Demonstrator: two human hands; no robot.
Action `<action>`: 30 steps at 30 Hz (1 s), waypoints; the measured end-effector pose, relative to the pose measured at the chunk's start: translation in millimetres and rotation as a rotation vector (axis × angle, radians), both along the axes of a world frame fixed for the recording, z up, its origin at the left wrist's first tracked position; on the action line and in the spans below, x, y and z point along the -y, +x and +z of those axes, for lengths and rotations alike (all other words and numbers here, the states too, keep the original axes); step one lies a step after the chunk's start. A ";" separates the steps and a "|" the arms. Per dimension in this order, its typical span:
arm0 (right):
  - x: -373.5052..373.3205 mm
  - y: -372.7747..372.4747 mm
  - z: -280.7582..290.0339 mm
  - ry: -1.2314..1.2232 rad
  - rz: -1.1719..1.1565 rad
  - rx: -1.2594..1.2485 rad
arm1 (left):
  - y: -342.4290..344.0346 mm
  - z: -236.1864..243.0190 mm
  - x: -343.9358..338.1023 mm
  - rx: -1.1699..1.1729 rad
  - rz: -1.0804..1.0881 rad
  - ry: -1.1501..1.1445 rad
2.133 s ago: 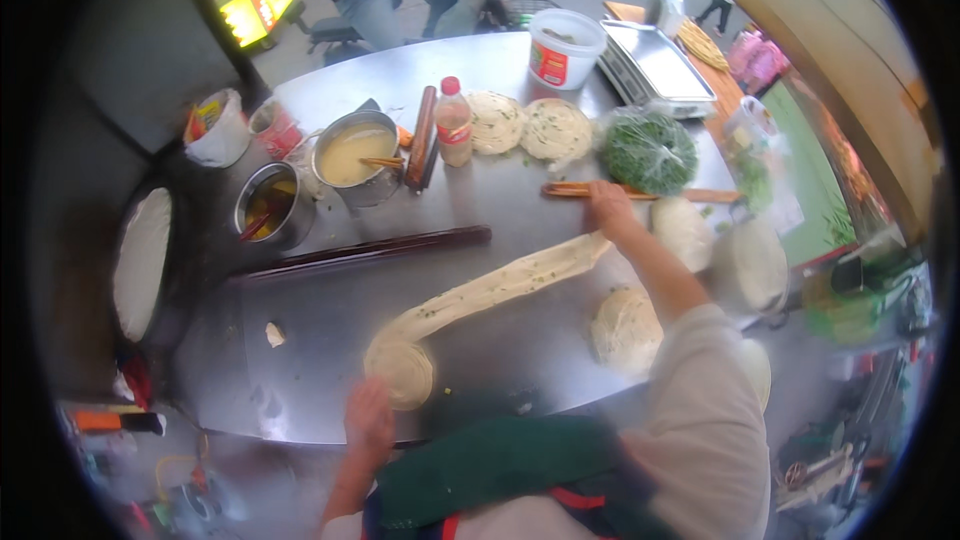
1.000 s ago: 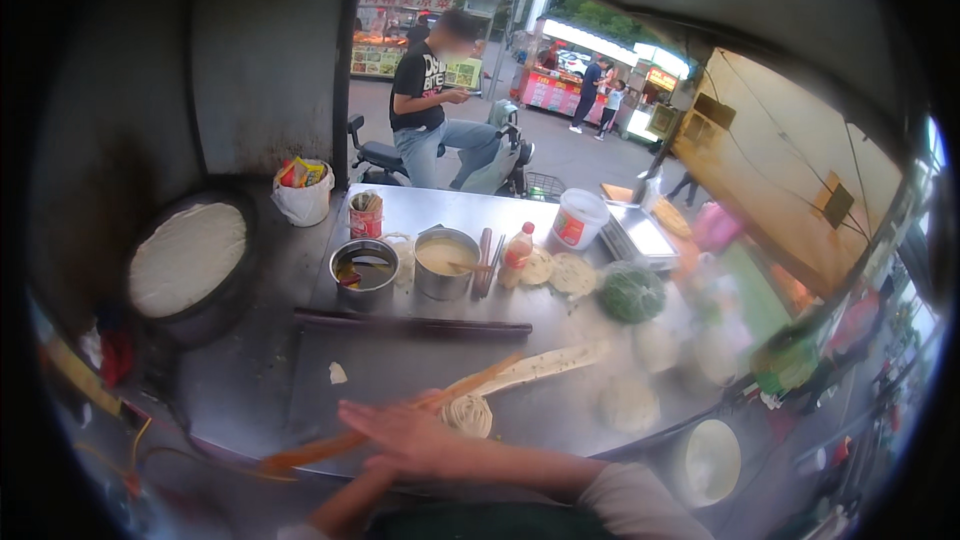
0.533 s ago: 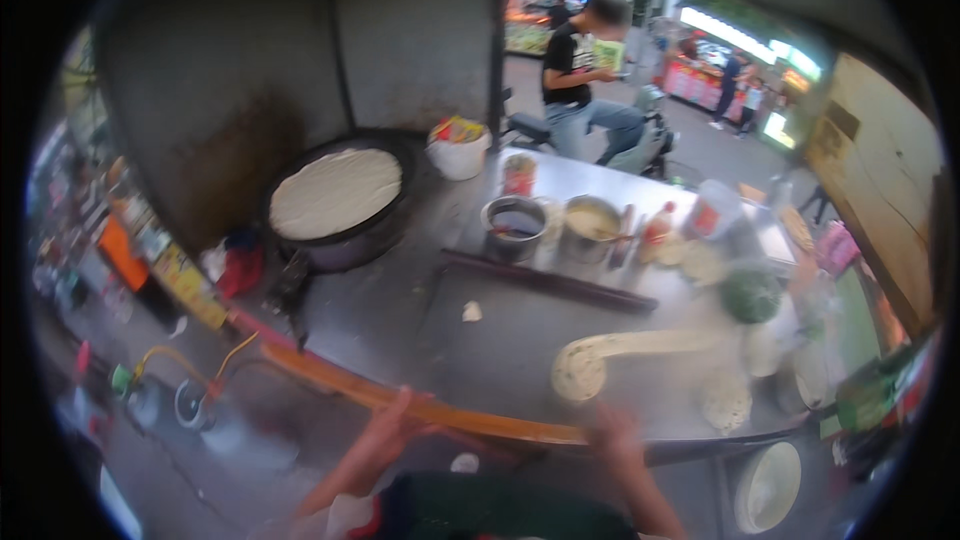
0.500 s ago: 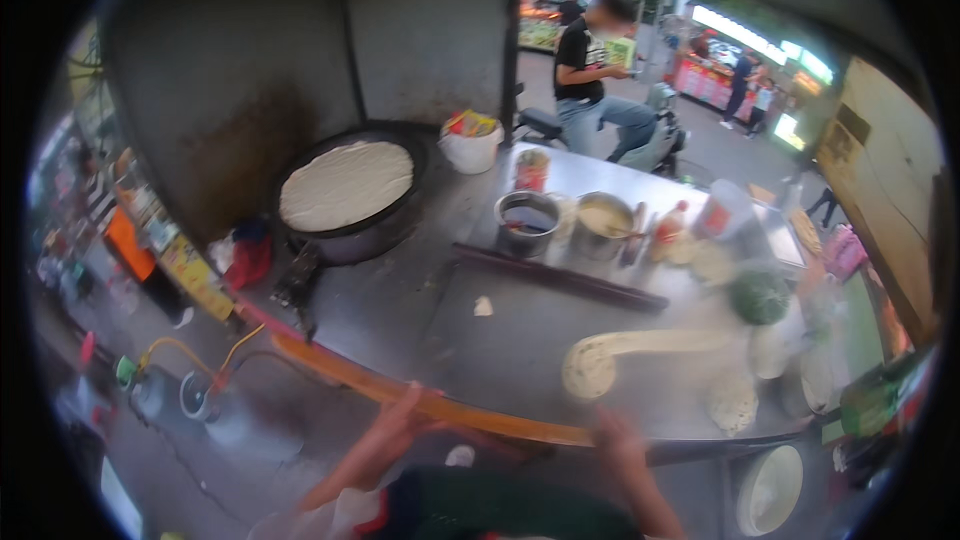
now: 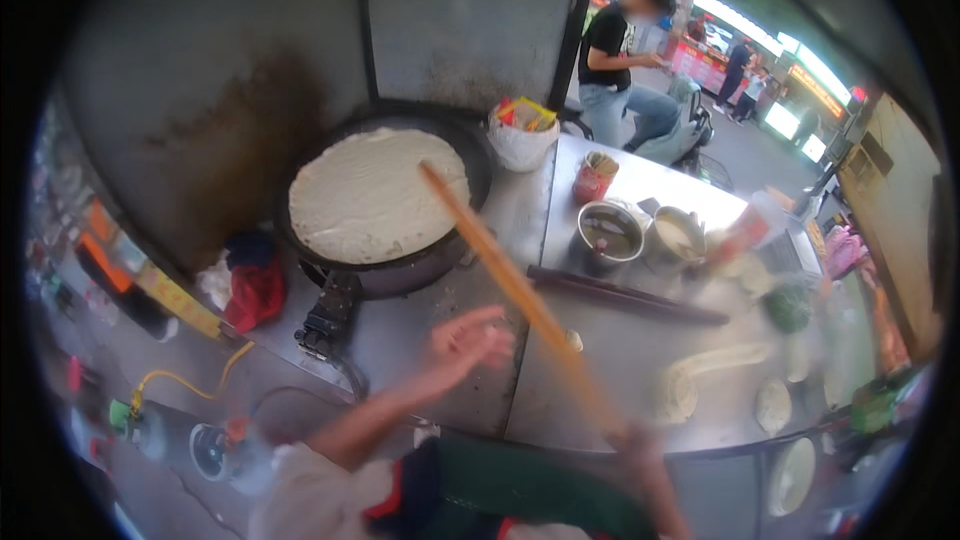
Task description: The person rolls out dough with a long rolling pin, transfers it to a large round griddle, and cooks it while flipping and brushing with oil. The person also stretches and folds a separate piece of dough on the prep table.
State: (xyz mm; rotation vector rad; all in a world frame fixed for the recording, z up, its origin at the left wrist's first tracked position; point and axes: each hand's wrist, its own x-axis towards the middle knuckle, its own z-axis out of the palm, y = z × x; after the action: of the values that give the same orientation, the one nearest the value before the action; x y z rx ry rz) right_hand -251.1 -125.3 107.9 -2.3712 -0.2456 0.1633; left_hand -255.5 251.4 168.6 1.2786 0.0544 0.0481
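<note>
My right hand [image 5: 635, 450] grips the lower end of a long wooden stick [image 5: 540, 325]; its far tip overlaps the pale sheet of dough [image 5: 355, 195] on a round black griddle [image 5: 480, 170], though contact is unclear. My left hand [image 5: 470, 345] is left of the stick, raised over the steel counter [image 5: 465, 410], fingers apart and holding nothing. To the right lie a dark rolling bar [image 5: 625, 290] and a blurred long strip of dough coiled at one end [image 5: 680, 390].
Metal pots [image 5: 608, 235], a red can [image 5: 595, 175] and a white bucket [image 5: 523, 135] stand behind. A red cloth [image 5: 250, 295] lies beside the griddle; gas cylinders [image 5: 150, 445] are below left. A person [image 5: 610, 60] sits on a scooter beyond the counter.
The stick has risen from along the counter's front edge to slant toward the griddle. My left hand has come off it and moved forward. The view has turned leftward.
</note>
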 end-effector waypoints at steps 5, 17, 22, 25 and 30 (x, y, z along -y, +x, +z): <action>-41.8 59.8 79.2 0.076 -0.157 0.099 | 66.3 -14.0 -172.7 0.098 0.322 0.376; -119.9 179.9 244.4 -0.471 0.112 0.577 | 210.4 -103.6 -386.5 -0.357 0.228 1.692; -161.3 178.8 298.9 -0.839 0.194 0.705 | 210.1 -88.1 -399.5 -0.250 0.131 1.743; -173.1 170.3 323.9 -0.822 0.293 0.777 | 207.4 -86.2 -407.6 -0.169 0.095 1.736; -191.8 137.3 383.6 -0.779 0.233 0.439 | 214.1 -96.4 -431.6 -0.230 0.058 1.812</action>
State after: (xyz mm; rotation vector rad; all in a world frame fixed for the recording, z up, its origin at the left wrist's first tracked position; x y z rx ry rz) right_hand -113.8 66.5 491.5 -3.1287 -0.7875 -0.1985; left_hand -41.4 683.1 72.2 3.0919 0.2883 -0.0182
